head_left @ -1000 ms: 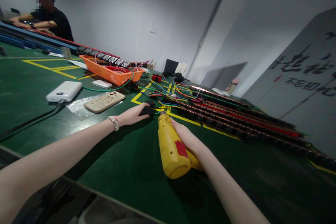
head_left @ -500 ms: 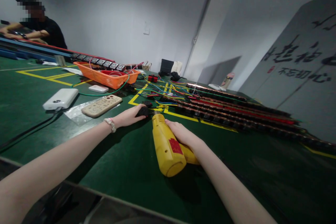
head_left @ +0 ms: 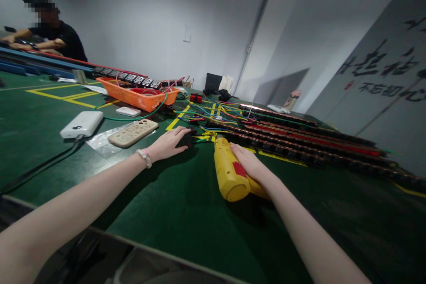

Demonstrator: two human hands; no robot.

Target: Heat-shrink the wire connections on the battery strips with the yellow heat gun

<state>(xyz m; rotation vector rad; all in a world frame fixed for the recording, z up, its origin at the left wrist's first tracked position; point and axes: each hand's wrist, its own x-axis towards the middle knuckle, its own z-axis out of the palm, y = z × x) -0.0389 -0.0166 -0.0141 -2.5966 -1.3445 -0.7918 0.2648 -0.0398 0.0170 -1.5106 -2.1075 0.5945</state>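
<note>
My right hand [head_left: 248, 159] is closed around the handle of a yellow heat gun [head_left: 229, 169] with a red patch on its side. The gun's nozzle points away from me, over yellow-marked wires [head_left: 209, 134]. My left hand [head_left: 170, 143] is closed on a small black block-shaped part [head_left: 186, 138] on the green table. Wires come out of that part's right side toward the nozzle, with a gap between part and gun. My left fingers partly hide the part.
Long copper-edged black strips [head_left: 286, 142] and tangled coloured wires [head_left: 213, 113] lie beyond the gun. Leftward are an orange basket [head_left: 133, 97], a beige-cased phone [head_left: 133, 133] on a plastic bag, and a white power bank [head_left: 82, 124] with a cable. A person [head_left: 63, 37] sits far left.
The heat gun has moved to the right and slightly away from me, off the black part. My left fingers have shifted over the part and cover it differently. The view has shifted slightly.
</note>
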